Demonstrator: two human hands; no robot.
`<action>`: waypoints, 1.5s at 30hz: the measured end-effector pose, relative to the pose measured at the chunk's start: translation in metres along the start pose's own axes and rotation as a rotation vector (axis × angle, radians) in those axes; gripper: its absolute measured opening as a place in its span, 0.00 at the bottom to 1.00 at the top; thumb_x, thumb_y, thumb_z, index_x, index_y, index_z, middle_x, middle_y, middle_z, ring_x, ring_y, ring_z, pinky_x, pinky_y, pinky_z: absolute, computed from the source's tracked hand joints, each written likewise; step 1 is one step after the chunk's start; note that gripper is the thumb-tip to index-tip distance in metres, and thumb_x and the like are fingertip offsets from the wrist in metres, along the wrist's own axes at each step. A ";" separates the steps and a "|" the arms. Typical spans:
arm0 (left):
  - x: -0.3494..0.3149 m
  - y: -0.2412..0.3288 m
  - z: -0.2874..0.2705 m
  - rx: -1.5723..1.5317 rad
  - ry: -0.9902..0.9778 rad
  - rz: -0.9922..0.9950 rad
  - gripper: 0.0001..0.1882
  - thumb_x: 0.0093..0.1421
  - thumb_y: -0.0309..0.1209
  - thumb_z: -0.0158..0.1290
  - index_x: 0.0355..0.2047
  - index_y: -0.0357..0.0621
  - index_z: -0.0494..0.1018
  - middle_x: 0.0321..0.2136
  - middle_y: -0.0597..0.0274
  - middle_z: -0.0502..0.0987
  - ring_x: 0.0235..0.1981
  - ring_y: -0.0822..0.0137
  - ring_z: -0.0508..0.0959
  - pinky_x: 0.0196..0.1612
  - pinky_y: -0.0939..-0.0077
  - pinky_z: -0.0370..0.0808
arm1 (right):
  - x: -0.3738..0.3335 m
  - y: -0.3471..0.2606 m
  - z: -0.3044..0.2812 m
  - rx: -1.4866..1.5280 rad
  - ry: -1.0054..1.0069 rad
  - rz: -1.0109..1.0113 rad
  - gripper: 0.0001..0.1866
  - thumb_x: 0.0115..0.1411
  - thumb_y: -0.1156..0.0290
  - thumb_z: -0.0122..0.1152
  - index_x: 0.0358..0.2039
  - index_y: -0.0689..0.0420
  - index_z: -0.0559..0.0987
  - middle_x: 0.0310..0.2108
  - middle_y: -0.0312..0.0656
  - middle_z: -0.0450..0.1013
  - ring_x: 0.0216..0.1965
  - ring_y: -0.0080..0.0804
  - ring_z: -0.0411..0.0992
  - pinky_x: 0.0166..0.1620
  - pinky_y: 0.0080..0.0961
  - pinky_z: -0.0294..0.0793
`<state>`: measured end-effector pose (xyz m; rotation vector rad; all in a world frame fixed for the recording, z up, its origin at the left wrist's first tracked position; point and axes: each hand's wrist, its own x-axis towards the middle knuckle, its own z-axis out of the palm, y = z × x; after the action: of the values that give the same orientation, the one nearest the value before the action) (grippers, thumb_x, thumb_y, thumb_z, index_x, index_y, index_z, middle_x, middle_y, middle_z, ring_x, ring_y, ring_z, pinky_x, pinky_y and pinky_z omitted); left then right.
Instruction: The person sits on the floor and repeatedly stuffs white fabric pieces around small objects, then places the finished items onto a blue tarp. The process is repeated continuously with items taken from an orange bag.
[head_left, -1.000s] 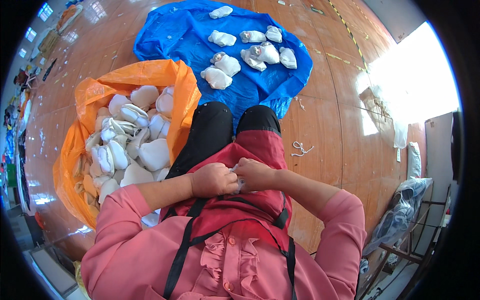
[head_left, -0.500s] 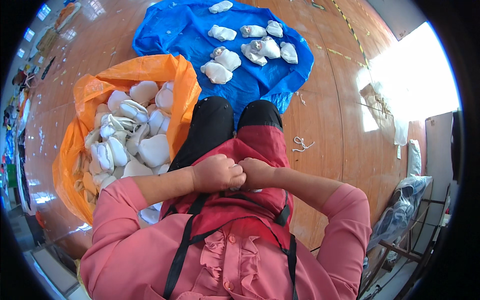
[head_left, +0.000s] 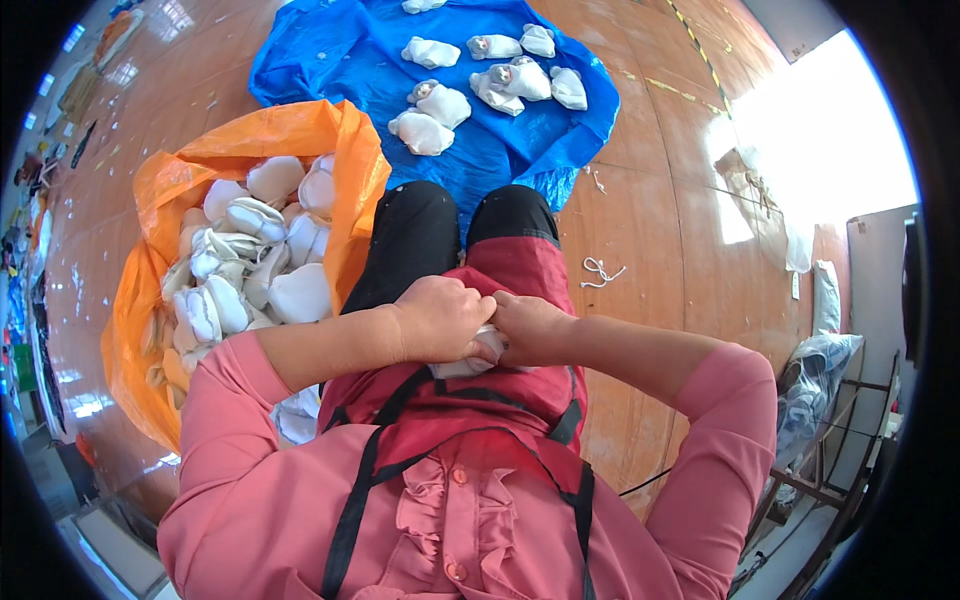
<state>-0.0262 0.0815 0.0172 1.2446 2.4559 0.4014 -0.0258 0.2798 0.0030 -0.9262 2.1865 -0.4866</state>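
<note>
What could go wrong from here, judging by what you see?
The white piece held by the left hand and right hand over the red apron might slip if either loosens.
The open orange sack, filled with pale pieces, is beside the left leg; a knock could spill some.
The loose white cord on the floor could catch a foot.

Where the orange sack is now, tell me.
In the head view, the orange sack of pale pieces sits on the left, beside the person's left leg, with the blue sheet beyond it to the upper right.
</note>
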 end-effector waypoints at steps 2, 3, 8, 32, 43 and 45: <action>0.003 -0.008 0.005 0.017 0.004 0.099 0.26 0.55 0.56 0.57 0.30 0.43 0.76 0.29 0.55 0.81 0.31 0.53 0.81 0.37 0.59 0.77 | -0.011 0.002 -0.007 -0.016 -0.054 -0.009 0.21 0.48 0.64 0.68 0.39 0.64 0.77 0.44 0.53 0.70 0.45 0.51 0.74 0.48 0.41 0.75; 0.004 -0.012 0.006 0.026 0.005 0.144 0.24 0.56 0.55 0.57 0.27 0.43 0.77 0.28 0.56 0.80 0.30 0.53 0.80 0.37 0.60 0.77 | -0.015 0.000 -0.012 -0.023 -0.082 -0.018 0.20 0.48 0.64 0.68 0.38 0.64 0.77 0.43 0.52 0.70 0.44 0.51 0.75 0.48 0.41 0.75; 0.003 -0.028 0.008 -0.363 -0.111 0.203 0.20 0.59 0.46 0.57 0.20 0.43 0.76 0.20 0.52 0.75 0.25 0.50 0.77 0.31 0.59 0.72 | -0.022 -0.008 -0.024 -0.035 -0.065 -0.063 0.19 0.48 0.63 0.70 0.37 0.62 0.77 0.42 0.52 0.68 0.44 0.51 0.74 0.49 0.41 0.74; -0.052 -0.021 0.006 -0.924 0.002 0.370 0.24 0.62 0.37 0.58 0.14 0.38 0.65 0.13 0.53 0.65 0.15 0.57 0.66 0.22 0.62 0.60 | -0.052 -0.012 -0.006 0.130 0.413 -0.398 0.18 0.48 0.55 0.73 0.30 0.52 0.75 0.36 0.40 0.67 0.40 0.43 0.71 0.41 0.37 0.74; -0.067 -0.009 0.028 -0.876 0.120 0.240 0.23 0.62 0.39 0.58 0.14 0.40 0.67 0.14 0.52 0.65 0.17 0.54 0.68 0.24 0.61 0.62 | -0.049 0.003 0.043 0.350 0.508 -0.394 0.20 0.49 0.55 0.74 0.37 0.53 0.79 0.40 0.41 0.71 0.42 0.43 0.72 0.44 0.36 0.73; -0.063 -0.008 0.026 -0.845 0.116 0.196 0.23 0.62 0.39 0.58 0.15 0.40 0.68 0.14 0.52 0.66 0.17 0.54 0.68 0.24 0.61 0.62 | -0.044 0.009 0.033 0.319 0.422 -0.333 0.24 0.48 0.52 0.73 0.39 0.53 0.78 0.41 0.41 0.72 0.44 0.42 0.73 0.46 0.35 0.74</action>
<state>0.0136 0.0278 0.0020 1.0731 1.8692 1.4095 0.0154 0.3159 -0.0045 -1.0846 2.2226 -1.2500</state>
